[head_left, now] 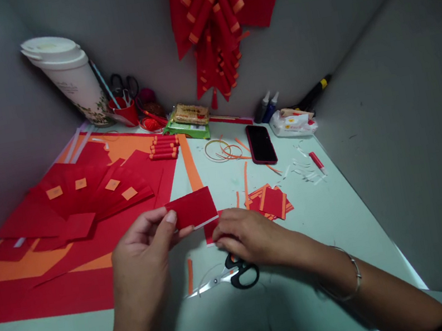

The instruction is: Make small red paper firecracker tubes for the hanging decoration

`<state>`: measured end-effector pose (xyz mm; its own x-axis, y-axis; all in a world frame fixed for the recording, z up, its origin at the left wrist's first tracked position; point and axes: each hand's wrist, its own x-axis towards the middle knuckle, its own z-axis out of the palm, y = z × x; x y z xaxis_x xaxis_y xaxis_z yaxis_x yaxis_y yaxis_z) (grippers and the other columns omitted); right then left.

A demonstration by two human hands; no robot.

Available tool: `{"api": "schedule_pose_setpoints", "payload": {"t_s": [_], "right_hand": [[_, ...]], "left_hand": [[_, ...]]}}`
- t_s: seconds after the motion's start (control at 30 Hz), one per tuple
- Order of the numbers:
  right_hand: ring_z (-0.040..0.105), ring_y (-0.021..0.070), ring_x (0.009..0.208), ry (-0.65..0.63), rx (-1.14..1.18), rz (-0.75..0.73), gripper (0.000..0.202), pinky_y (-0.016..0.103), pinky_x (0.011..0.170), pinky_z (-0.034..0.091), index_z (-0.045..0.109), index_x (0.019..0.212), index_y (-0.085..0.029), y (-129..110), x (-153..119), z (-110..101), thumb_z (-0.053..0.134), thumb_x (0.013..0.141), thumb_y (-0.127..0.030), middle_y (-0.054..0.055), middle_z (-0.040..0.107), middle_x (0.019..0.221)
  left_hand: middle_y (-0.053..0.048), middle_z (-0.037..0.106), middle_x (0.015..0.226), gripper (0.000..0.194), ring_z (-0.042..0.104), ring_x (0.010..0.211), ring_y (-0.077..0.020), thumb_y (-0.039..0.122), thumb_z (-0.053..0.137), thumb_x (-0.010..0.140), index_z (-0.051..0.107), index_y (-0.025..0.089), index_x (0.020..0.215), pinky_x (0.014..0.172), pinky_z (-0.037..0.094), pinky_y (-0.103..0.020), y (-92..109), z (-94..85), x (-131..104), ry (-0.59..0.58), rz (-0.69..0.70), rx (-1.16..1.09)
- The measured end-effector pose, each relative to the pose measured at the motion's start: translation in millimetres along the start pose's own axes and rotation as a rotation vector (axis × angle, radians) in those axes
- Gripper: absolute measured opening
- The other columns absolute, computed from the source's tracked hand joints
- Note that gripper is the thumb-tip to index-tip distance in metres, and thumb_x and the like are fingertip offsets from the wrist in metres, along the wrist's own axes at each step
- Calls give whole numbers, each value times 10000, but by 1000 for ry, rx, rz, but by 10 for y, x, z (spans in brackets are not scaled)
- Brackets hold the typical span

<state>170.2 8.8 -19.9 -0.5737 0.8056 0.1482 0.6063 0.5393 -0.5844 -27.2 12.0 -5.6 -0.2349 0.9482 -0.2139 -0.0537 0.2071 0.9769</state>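
Observation:
My left hand pinches a red paper rectangle between thumb and fingers, held up above the table. A white strip runs along its lower edge. My right hand has its fingers curled together at a second red paper piece on the table; the hand covers much of that piece. Just below the right hand lie black-handled scissors, blades pointing left, with an orange paper strip by their tips. To the right of the fingers is a loose pile of red cards with orange edges.
Large red and orange sheets cover the left side. Small red rolls, a phone, a glue stick and a snack packet lie farther back. A tall white cup stands at the back left. Red paper firecrackers hang on the wall.

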Motion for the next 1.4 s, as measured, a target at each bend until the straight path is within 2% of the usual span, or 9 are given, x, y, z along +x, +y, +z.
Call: {"api": "schedule_pose_setpoints", "payload": {"t_s": [0.17, 0.3, 0.47, 0.67, 0.9, 1.03, 1.17, 1.3, 1.4], "right_hand": [[580, 215, 972, -17, -103, 152, 186, 359, 866, 482, 687, 1009, -203, 192, 68, -206, 563, 899, -117, 76, 662, 1002], [526, 245, 1075, -69, -174, 138, 293, 379, 943, 438, 680, 1094, -234, 347, 13, -338, 573, 858, -97, 71, 640, 1096], [503, 254, 1130, -125, -214, 134, 303, 374, 965, 426, 667, 1113, -229, 370, -36, -319, 564, 851, -114, 88, 598, 1154], [509, 246, 1052, -110, -328, 35, 182, 372, 910, 416, 654, 932, -200, 377, -21, -240, 536, 839, -98, 92, 607, 1053], [511, 246, 1031, -99, -361, -11, 152, 381, 918, 387, 624, 873, -194, 410, 13, -251, 499, 851, -110, 89, 619, 984], [533, 222, 901, -19, -310, 103, 138, 359, 854, 407, 598, 852, -190, 438, -25, -463, 507, 801, -99, 76, 632, 898], [548, 190, 776, -8, -255, 253, 123, 311, 723, 406, 585, 826, -195, 482, -94, -657, 499, 813, -108, 42, 648, 805], [560, 184, 719, -67, -300, 397, 142, 299, 643, 376, 606, 811, -195, 530, -143, -700, 491, 842, -116, 44, 655, 773], [575, 208, 775, -99, -370, 399, 139, 320, 699, 399, 636, 833, -183, 530, -148, -686, 515, 856, -119, 69, 665, 810]], "left_hand": [[55, 705, 712, 294, 751, 677, -157, 356, 837, 691, 695, 226, 914, 612, 588, -176, 24, 48, -11, 21, -105, -142], [50, 713, 747, 318, 755, 686, -158, 355, 839, 686, 705, 228, 945, 624, 592, -173, 7, 49, -18, 8, -112, -152], [49, 705, 799, 348, 748, 672, -151, 373, 843, 686, 700, 234, 972, 608, 588, -173, -33, 16, -18, -20, -111, -123], [61, 678, 814, 295, 734, 685, -128, 360, 836, 705, 695, 244, 936, 641, 596, -176, -51, 0, -2, -36, -102, -133], [43, 686, 813, 292, 733, 687, -147, 336, 837, 695, 682, 224, 915, 611, 596, -196, -54, 10, -1, -26, -107, -171], [47, 686, 773, 301, 750, 724, -166, 349, 831, 701, 665, 220, 915, 655, 596, -203, -60, 1, 18, -36, -140, -177], [44, 702, 800, 297, 758, 753, -168, 357, 819, 717, 659, 224, 929, 673, 587, -190, -64, -4, 29, -41, -148, -175], [34, 711, 810, 310, 760, 763, -176, 351, 818, 715, 665, 218, 950, 698, 591, -200, -58, 7, 10, -40, -155, -161], [51, 700, 788, 303, 759, 749, -161, 352, 825, 707, 666, 227, 933, 689, 579, -171, -50, 16, -1, -41, -181, -166]]}}
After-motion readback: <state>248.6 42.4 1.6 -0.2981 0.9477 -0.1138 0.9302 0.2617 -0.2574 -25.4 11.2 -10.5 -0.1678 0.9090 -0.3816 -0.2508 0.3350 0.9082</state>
